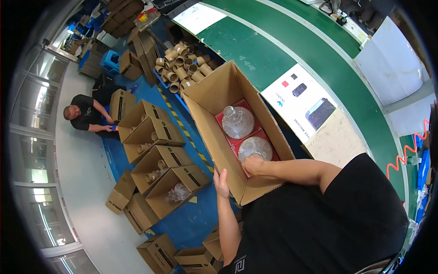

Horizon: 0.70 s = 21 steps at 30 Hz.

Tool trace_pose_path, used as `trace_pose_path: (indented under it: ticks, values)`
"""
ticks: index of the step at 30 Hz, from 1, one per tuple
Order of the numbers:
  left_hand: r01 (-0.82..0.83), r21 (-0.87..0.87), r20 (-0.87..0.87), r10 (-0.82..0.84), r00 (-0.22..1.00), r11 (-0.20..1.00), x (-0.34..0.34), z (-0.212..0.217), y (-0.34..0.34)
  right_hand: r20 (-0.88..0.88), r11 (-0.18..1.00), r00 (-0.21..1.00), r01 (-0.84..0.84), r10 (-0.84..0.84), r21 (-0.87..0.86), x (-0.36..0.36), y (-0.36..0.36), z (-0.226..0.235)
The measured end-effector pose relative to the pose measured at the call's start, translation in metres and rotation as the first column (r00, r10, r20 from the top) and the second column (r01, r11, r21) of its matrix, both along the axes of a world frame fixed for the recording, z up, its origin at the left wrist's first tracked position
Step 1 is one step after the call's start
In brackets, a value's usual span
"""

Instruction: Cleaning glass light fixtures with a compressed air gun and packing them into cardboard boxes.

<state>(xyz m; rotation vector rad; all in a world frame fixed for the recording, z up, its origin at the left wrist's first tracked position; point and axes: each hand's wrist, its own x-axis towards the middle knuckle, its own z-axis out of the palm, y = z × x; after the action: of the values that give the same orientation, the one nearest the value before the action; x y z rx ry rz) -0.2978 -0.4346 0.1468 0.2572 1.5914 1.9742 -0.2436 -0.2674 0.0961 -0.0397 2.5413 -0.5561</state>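
Observation:
A tall open cardboard box (pixel 210 132) is tilted in front of me. Inside it, a red base or insert (pixel 218 119) carries two round, clear pieces that look wrapped in plastic: a far dome with a knob (pixel 238 124) and a near dome (pixel 253 147). My right hand (pixel 254 165) reaches down into the box, fingers curled against the near dome's edge; its fingertips are hidden. My left hand (pixel 221 183) grips the box's near left side from outside, thumb and fingers at the cardboard.
A blue bin of cardboard tubes (pixel 180 68) stands beyond the box. Left on the blue floor are several open cartons (pixel 155 132); a co-worker (pixel 89 112) crouches by them. The green bench (pixel 255 50) runs along the right, with a printed white carton (pixel 296 102) beside my box.

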Motion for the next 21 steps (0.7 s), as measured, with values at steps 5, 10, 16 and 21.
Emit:
trace_pose_path:
  ticks: [5, 10, 16, 21]
  values:
    - [0.010, -0.033, 0.028, -0.009, 1.000, 0.999, -0.002, 0.003, -0.001, 0.051, 0.998, 0.997, 0.067, -0.066, -0.013, -0.033, 0.036, 0.048]
    - [0.020, -0.092, -0.027, -0.023, 0.999, 0.996, -0.001, -0.001, 0.000, 0.232, 0.975, 0.957, 0.198, -0.172, -0.097, -0.082, 0.094, 0.073]
    - [0.011, -0.068, 0.016, -0.010, 1.000, 0.998, -0.001, 0.001, 0.003, 0.439, 0.938, 0.868, 0.319, -0.233, -0.134, -0.119, 0.109, 0.057]
    - [-0.002, -0.056, 0.045, 0.004, 0.999, 0.998, 0.000, -0.004, -0.001, 0.177, 0.957, 0.941, 0.284, -0.288, 0.053, -0.117, 0.085, 0.023]
